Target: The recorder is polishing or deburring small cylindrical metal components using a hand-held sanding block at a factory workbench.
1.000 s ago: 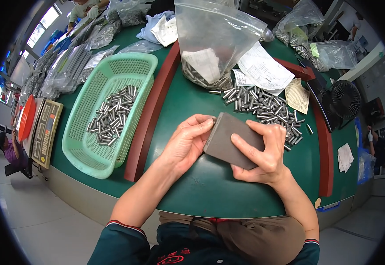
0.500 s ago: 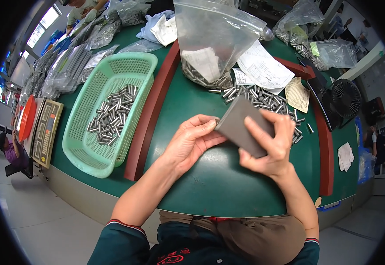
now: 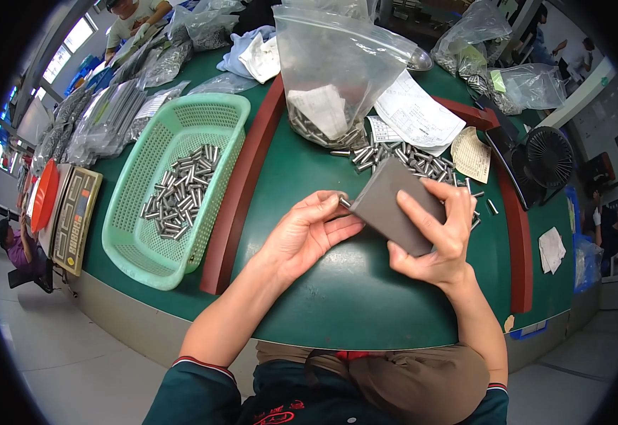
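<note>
Between thumb and fingers, my left hand [image 3: 307, 230] pinches a small metal pin [image 3: 344, 202]. The pin's end is at the left edge of a flat grey-brown block [image 3: 398, 198], looking like a sanding pad. My right hand [image 3: 440, 237] grips that block from the right, thumb below and fingers across its face. Beyond the block lies a pile of loose metal pins [image 3: 422, 161], partly hidden by it. More pins [image 3: 185, 190] rest in a green plastic basket [image 3: 119, 212] on the left.
A clear plastic bag [image 3: 337, 57] with pins and paper stands behind the pile, next to printed sheets [image 3: 422, 113]. Red-brown rails [image 3: 241, 198] border the green table [image 3: 344, 304]. On the right stands a black fan [image 3: 548, 157]; a scale [image 3: 78, 219] is far left. People are in the background.
The pin now shows between my left fingertips beside the block; it was hardly visible before. Both hands stay nearly in place, and the view has shifted slightly.
</note>
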A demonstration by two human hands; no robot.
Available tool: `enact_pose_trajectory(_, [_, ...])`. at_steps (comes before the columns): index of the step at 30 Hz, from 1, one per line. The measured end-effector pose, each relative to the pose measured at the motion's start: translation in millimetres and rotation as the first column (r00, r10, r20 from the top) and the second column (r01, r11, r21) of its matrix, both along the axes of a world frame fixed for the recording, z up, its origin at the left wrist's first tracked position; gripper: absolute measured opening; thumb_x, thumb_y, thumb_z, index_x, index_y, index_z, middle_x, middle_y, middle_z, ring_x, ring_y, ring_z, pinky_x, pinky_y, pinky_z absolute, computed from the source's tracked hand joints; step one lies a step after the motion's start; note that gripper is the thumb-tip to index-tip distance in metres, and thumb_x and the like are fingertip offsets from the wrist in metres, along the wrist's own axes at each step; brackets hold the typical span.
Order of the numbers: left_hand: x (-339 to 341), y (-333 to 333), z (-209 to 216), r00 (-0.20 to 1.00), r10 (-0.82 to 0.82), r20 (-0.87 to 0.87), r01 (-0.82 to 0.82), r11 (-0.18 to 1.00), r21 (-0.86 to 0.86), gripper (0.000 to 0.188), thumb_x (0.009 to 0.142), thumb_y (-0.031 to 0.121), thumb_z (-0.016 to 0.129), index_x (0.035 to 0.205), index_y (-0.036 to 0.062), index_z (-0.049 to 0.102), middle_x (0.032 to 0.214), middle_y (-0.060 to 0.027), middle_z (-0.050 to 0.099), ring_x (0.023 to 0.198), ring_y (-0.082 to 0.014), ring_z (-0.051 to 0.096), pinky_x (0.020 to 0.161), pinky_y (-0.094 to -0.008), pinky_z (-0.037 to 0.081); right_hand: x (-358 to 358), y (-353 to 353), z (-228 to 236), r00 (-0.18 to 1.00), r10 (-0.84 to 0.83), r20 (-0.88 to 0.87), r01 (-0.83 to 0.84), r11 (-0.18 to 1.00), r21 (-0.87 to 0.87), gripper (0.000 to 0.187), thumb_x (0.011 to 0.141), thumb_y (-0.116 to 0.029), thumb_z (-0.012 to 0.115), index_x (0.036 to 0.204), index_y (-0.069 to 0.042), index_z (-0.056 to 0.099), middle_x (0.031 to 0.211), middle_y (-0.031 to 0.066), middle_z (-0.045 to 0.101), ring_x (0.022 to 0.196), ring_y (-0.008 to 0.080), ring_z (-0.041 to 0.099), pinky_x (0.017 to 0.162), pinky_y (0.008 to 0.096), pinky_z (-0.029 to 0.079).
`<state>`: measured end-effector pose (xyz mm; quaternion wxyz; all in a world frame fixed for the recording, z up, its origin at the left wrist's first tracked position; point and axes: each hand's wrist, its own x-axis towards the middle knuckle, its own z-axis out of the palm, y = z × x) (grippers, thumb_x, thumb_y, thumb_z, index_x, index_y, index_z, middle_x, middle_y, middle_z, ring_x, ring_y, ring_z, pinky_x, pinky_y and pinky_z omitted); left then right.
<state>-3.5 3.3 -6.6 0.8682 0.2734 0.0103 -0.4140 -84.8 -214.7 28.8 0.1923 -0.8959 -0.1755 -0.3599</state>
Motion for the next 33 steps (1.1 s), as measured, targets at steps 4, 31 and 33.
enact_pose_trajectory(4, [-0.9,-3.2,3.1,0.998,0.012,0.064,-0.019,0.993,0.113,0.02,0.096,0.015,0.061,0.111,0.0018,0.057,0.107,-0.0108,0.065,0.1,-0.0183,0.064,0.092,-0.0341,0.053,-4.4,13.0,-0.6,0.994,0.093,-0.05,-0.096,0.994,-0.055,0.063,0.051,-0.028,0.077,0.112,-0.015,0.071,0.11,0.0138,0.058,0.09,0.0271,0.054,0.082,0.041,0.036])
enact_pose_trajectory(31, [2.4,0.3,-0.1,0.997,-0.064,-0.052,0.061,0.997,-0.055,0.023,0.098,0.016,0.055,0.115,0.0001,0.057,0.113,-0.0226,0.064,0.103,-0.0323,0.067,0.09,-0.041,0.058,4.6,-14.8,-6.1,0.975,-0.216,-0.042,0.22,0.955,0.2,0.062,0.053,-0.023,0.076,0.113,-0.013,0.07,0.102,0.0141,0.055,0.093,0.028,0.051,0.08,0.0386,0.038])
enact_pose_trajectory(33, [2.3,0.4,-0.7,0.996,-0.066,-0.062,0.062,0.997,-0.054,0.023,0.099,0.017,0.054,0.115,0.0001,0.057,0.113,-0.0224,0.064,0.102,-0.0315,0.067,0.089,-0.0405,0.058,4.8,-14.3,-6.4,0.976,-0.212,-0.054,0.219,0.958,0.186,0.062,0.053,-0.022,0.076,0.114,-0.013,0.07,0.102,0.0143,0.055,0.093,0.028,0.051,0.08,0.0387,0.039])
